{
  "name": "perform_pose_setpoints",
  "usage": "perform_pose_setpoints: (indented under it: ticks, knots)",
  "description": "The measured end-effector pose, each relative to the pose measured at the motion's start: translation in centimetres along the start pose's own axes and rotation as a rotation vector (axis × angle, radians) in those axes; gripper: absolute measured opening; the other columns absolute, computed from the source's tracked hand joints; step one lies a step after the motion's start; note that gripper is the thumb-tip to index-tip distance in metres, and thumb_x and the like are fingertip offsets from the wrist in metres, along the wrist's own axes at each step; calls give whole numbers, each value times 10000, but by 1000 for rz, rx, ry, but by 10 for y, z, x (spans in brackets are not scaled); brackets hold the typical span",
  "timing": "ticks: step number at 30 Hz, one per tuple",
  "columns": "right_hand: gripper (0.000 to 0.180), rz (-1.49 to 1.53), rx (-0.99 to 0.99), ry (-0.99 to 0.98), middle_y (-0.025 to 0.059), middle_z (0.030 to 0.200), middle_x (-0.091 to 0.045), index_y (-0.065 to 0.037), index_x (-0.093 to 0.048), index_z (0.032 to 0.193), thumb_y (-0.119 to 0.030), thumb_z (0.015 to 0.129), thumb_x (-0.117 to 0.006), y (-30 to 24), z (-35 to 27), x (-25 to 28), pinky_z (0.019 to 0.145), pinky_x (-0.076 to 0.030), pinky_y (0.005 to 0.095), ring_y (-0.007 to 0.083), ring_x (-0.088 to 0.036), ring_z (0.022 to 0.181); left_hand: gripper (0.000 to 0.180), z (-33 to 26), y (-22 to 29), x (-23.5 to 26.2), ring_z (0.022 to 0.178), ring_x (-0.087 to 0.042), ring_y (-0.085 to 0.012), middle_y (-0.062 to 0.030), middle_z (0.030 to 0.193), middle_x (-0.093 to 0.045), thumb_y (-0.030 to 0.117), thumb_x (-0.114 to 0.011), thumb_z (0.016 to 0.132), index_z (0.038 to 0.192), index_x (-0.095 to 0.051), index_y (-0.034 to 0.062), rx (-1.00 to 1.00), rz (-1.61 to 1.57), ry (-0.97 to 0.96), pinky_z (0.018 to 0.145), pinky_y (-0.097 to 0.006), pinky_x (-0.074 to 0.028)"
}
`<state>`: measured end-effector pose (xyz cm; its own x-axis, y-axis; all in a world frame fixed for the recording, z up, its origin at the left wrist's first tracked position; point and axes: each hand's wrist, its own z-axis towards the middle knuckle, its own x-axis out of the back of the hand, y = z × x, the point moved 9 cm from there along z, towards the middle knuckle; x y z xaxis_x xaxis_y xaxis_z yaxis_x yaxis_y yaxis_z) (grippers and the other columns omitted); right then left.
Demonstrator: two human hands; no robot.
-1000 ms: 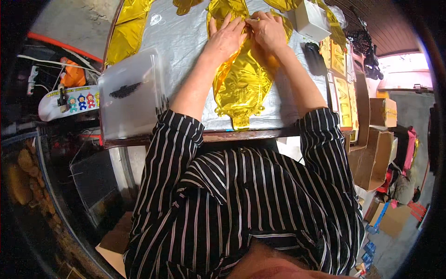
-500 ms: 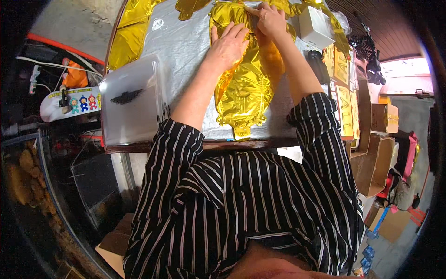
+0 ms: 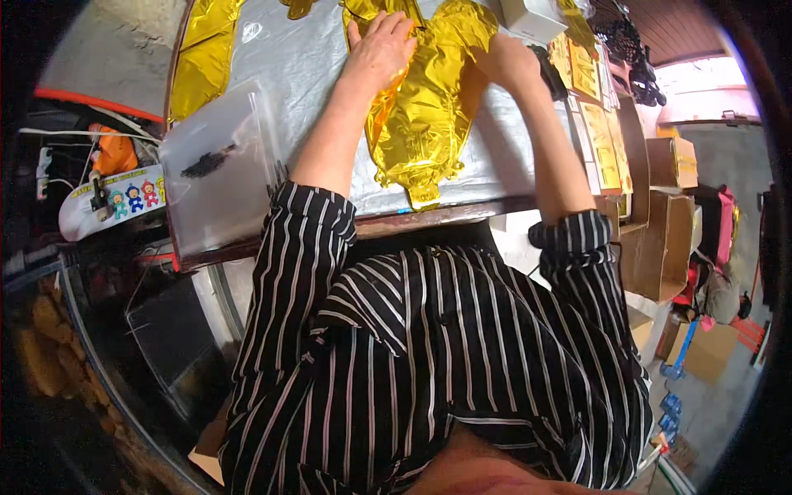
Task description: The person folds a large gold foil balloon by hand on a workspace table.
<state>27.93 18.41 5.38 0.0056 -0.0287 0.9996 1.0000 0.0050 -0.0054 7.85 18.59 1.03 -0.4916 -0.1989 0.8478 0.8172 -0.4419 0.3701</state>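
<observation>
A crinkled gold foil balloon lies flat, its narrow tabbed end toward me near the table's front edge. My left hand rests on its left part, palm down with fingers stretched out and thumb apart. At the balloon's right edge is my right hand, its fingers bent inward against the foil. They are blurred and partly hidden, so whether they pinch the foil I cannot make out. The foil's far end runs out of the picture at the top.
A silver-covered table bears more gold foil at far left. A clear plastic sleeve stack sits at the left front corner. To the right are a white box, gold foil packets and open cardboard boxes.
My right hand has moved from the foil's far part to the right edge, nearer me. My left hand stays flat on the foil. The whole view has shifted slightly.
</observation>
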Motion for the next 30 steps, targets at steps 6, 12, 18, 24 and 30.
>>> perform_pose_setpoints:
  ticks: [6,12,18,24,30]
  knots:
    - [536,81,-289,255,282,1207,-669,21,-706,1154,-431,867,-689,14,-18,-1,921,-556,534,437,-654,1147,467,9,6,-7,1528,-326,-275,-34,1632,-404,381,-463,1084,1501,-505,174,-28,31,-10,1191,-710,-188]
    - [412,90,-332,346,255,1223,-686,17,-726,1109,-305,859,-666,13,-11,-2,913,-551,523,440,-654,1145,478,8,6,-9,1536,-310,-266,-24,1639,-393,390,-458,1084,1512,-497,180,-8,41,-36,1197,-709,-174]
    - [399,312,-194,337,275,1030,-738,60,-739,1011,-307,859,-701,-1,-8,18,821,-593,456,451,-727,939,471,7,3,-10,1534,-309,-262,-20,1639,-390,378,-453,1086,1516,-494,191,2,42,-53,1195,-708,-177]
    - [308,1357,236,168,183,1008,-765,29,-697,1172,-203,987,-618,-31,-6,5,767,-595,354,275,-755,858,540,0,6,5,1475,-391,-270,-49,1569,-473,351,-605,964,1473,-538,183,-78,-163,78,1182,-725,-146]
    - [590,-175,292,400,81,1557,-514,-336,-505,1523,-133,970,-544,-22,-26,-15,1158,-354,561,329,-504,1400,528,11,7,-15,1493,-362,-270,-76,1553,-475,326,-597,962,1465,-529,180,11,142,-196,1162,-738,-131]
